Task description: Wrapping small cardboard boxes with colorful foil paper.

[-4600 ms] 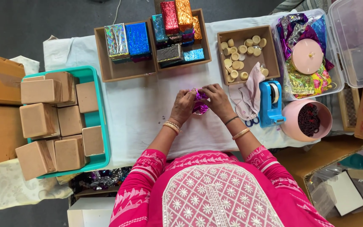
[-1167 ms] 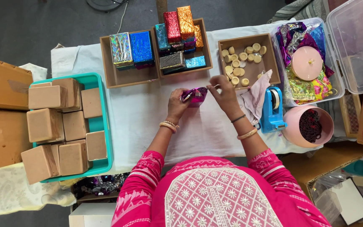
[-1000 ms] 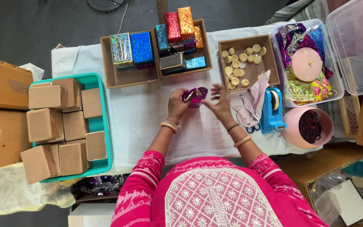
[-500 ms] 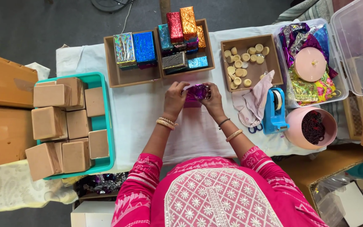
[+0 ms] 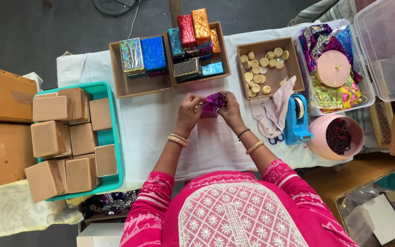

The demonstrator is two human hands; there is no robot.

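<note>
Both hands on the small box (image 5: 212,103) in purple foil, center of frame on the white tablecloth (image 5: 152,128). My left hand (image 5: 189,109) grips its left side, fingers curled onto the foil; my right hand (image 5: 230,110) is closed on its right side, pinching the wrap at the top edge. Just right of my right wrist: a pale pink cloth (image 5: 273,112), then the blue tape dispenser (image 5: 296,121), then a pink tub (image 5: 337,136) with dark beads inside. Left of frame: a teal tray (image 5: 110,137) full of plain brown boxes (image 5: 51,137). Further up, top center: two cardboard trays of foil-wrapped boxes (image 5: 154,55), a third tray (image 5: 293,68) of round tan discs to their right. Upper right: a clear bin (image 5: 305,77) of foil sheets with a round pink lid on top.
</note>
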